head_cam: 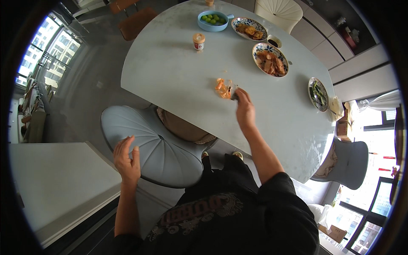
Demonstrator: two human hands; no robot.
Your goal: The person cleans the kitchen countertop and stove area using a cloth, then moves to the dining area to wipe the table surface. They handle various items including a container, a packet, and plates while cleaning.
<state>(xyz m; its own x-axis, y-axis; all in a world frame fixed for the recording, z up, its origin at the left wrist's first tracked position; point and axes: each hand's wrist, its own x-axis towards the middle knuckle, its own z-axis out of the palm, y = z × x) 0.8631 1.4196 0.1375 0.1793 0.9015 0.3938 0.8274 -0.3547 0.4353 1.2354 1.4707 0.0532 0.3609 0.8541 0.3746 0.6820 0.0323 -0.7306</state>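
My right hand (245, 110) reaches over the pale dining table (178, 73), its fingers closed on a small dark thing that I cannot make out. Just left of those fingertips lies a small heap of orange food scraps (224, 89), which look like shrimp shells. My left hand (128, 159) is raised above the grey padded chair (153, 140), fingers apart and holding nothing. Farther back stands a small jar with a tan lid (199, 42). Right of it, a patterned oval plate (254, 60) holds reddish-brown food.
Toward the far side are a blue handled dish (212, 27) of green fruit, a plate of browned food (234, 24) and a small sauce bowl (278, 41). A plate of green vegetables (310, 83) sits near the right edge. A white counter (60, 178) stands at left.
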